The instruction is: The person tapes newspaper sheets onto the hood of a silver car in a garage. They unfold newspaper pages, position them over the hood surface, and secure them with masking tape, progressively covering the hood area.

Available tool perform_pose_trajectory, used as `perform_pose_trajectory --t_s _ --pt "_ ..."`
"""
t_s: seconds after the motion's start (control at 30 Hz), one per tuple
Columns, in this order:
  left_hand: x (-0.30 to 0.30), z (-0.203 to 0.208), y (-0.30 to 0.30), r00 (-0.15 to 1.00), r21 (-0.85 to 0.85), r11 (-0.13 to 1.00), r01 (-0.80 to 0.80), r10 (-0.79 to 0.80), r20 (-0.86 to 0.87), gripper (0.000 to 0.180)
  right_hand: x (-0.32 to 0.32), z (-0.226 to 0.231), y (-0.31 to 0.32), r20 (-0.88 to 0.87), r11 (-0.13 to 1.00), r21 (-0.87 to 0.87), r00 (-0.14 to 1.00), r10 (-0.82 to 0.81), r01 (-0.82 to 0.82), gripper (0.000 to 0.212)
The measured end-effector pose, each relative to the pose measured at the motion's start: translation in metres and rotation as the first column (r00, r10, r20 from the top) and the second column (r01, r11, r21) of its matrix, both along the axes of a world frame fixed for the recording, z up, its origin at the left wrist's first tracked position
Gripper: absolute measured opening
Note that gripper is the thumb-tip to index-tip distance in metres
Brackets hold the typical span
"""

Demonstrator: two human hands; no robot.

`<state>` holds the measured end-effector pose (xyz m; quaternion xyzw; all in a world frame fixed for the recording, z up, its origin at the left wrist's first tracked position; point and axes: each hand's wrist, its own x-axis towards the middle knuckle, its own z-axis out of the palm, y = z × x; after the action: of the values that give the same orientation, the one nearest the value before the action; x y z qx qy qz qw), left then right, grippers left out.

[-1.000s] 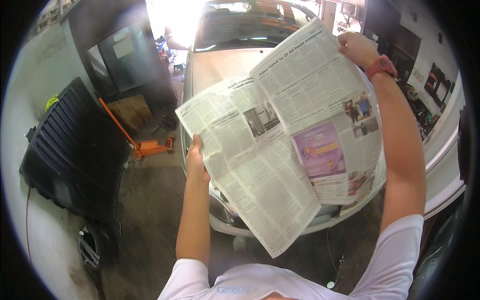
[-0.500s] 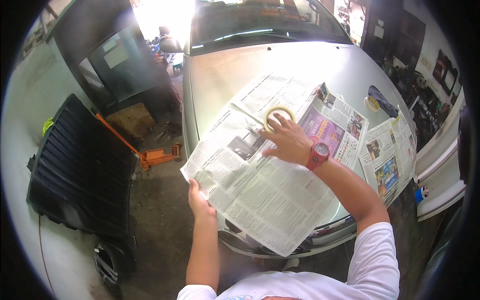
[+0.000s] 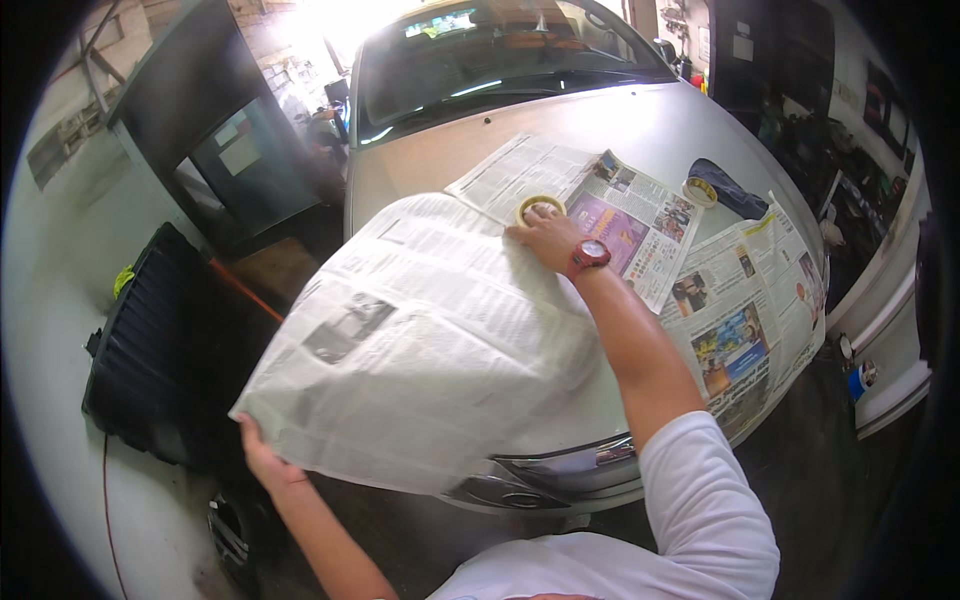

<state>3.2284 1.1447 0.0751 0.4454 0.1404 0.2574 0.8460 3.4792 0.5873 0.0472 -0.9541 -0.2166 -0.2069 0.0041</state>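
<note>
A large newspaper sheet (image 3: 430,370) spans from the silver car's hood out past its left front corner, bulging upward in the middle. My left hand (image 3: 265,458) is closed on the sheet's outer lower corner, holding it off the hood. On the hood, my right hand (image 3: 552,240), with a red watch on its wrist, grips a roll of masking tape (image 3: 523,207) with fingers at its centre. The roll rests on newspaper. Beneath and beyond lies another newspaper piece with a purple panel (image 3: 610,232). More newspaper (image 3: 722,345) covers the hood's right front corner.
A second tape roll (image 3: 701,192) sits beside a dark cloth (image 3: 733,190) on the hood (image 3: 590,120). At the left stand a black ribbed liner (image 3: 160,350) and a tyre (image 3: 228,530). An orange jack handle (image 3: 247,290) shows behind the sheet.
My left hand has swung outward to the left, pulling the newspaper corner and lifting the sheet into a bulge. My right hand's fingers have closed in on the tape roll.
</note>
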Motion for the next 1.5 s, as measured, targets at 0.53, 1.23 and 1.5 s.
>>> perform_pose_trajectory --t_s 0.53,1.23,1.5 --pt "-0.156 0.032 0.218 0.954 0.373 0.928 -0.018 0.128 -0.273 0.069 -0.309 -0.022 0.116 -0.071 0.803 0.499 0.908 0.413 -0.326 0.079" --pt "-0.013 0.102 0.277 0.844 0.874 0.332 0.354 -0.516 -0.146 0.044 -0.472 -0.201 0.398 -0.635 0.344 0.769 0.706 0.313 0.539 0.069" --pt "-0.173 0.018 0.189 0.739 0.971 -0.116 0.21 -0.631 -0.235 0.045 -0.537 -0.087 0.448 -0.281 0.034 0.943 0.735 0.618 0.332 0.083"
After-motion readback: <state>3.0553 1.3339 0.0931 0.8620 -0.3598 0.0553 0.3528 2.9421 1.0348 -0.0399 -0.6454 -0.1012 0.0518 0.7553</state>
